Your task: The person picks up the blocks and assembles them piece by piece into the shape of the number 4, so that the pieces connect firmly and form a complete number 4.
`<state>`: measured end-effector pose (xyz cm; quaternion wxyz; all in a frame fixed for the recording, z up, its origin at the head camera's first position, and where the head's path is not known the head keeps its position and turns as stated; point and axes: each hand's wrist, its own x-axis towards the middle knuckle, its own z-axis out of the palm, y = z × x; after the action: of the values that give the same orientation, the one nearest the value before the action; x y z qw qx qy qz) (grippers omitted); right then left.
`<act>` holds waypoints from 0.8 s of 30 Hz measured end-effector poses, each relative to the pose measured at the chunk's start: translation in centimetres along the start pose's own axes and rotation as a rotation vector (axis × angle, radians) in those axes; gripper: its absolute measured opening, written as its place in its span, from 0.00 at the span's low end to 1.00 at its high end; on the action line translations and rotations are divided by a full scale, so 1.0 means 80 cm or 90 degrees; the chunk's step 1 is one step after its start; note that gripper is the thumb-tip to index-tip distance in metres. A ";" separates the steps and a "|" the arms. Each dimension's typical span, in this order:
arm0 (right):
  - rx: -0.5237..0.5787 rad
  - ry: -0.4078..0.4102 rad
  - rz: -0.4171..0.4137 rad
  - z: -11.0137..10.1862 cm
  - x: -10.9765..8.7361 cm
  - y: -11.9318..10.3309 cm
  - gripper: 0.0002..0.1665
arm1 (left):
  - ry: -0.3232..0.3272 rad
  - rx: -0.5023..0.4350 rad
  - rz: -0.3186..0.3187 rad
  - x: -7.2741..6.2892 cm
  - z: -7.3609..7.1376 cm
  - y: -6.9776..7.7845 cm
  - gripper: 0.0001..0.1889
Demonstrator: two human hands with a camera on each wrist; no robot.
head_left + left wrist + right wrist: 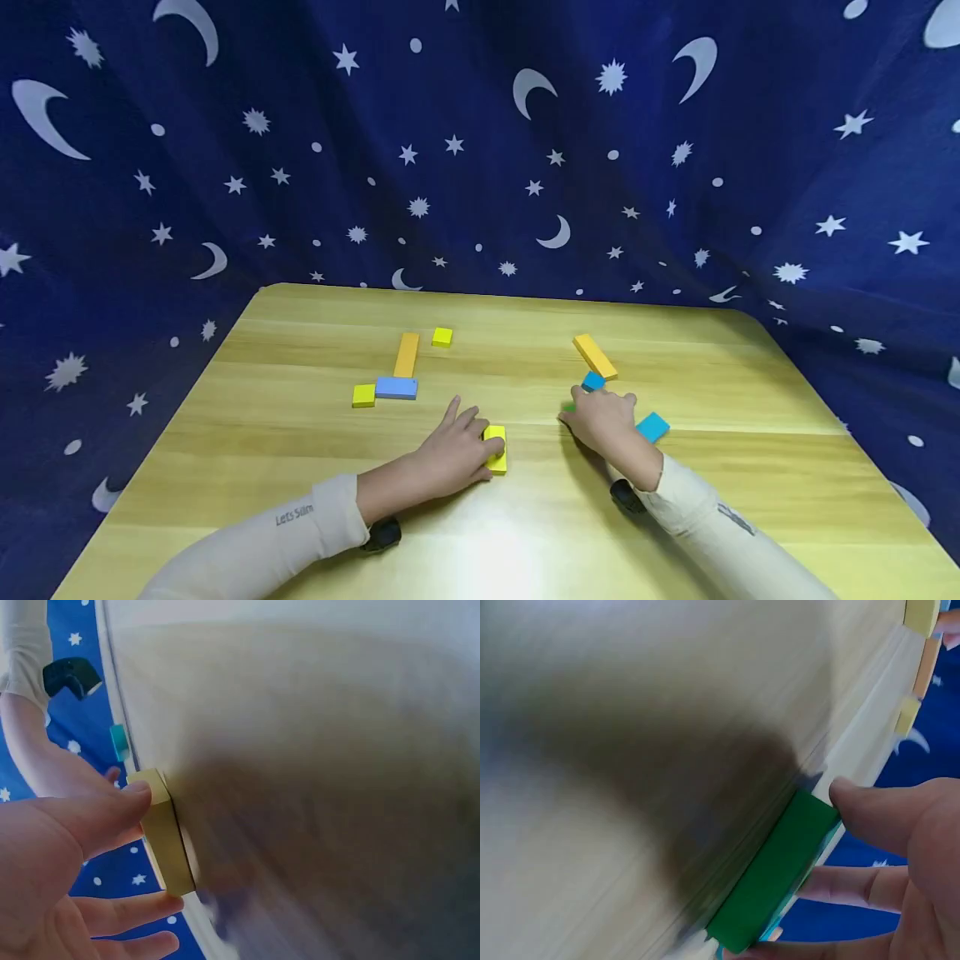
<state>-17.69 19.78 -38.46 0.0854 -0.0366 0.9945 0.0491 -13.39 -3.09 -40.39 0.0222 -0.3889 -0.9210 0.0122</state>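
Note:
My left hand pinches a yellow rectangular block that lies near the middle of the wooden table. In the left wrist view the thumb is at one end of this yellow block and a fingertip reaches the other end. Over to the right, my right hand grips a green block between thumb and fingers, close over the tabletop. From the head view that hand hides most of it. A small blue block shows just beyond the right fingers, and another blue block lies beside the right wrist.
Left of centre, a yellow square block and a periwinkle block lie side by side, with an orange block behind. Another yellow square sits farther back. An orange block lies slanted at back right. A starry blue cloth hangs behind the table.

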 end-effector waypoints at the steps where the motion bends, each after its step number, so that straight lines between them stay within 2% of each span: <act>1: -0.002 -0.001 -0.009 0.000 -0.001 -0.004 0.31 | 0.000 0.006 0.002 -0.002 -0.001 0.001 0.15; 5: -0.024 0.007 -0.058 -0.002 -0.006 -0.021 0.32 | -0.003 0.020 0.017 -0.009 -0.002 0.004 0.14; 12: -0.018 0.061 -0.147 -0.006 -0.017 -0.045 0.27 | 0.001 0.022 0.030 -0.022 -0.005 0.008 0.15; 24: 0.073 0.033 -0.249 -0.006 -0.022 -0.063 0.20 | -0.011 -0.004 0.067 -0.037 -0.007 0.009 0.16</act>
<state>-15.62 14.85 -38.13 0.0695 -0.2257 0.9714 -0.0263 -10.75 -4.70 -39.95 0.0123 -0.4369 -0.8993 0.0140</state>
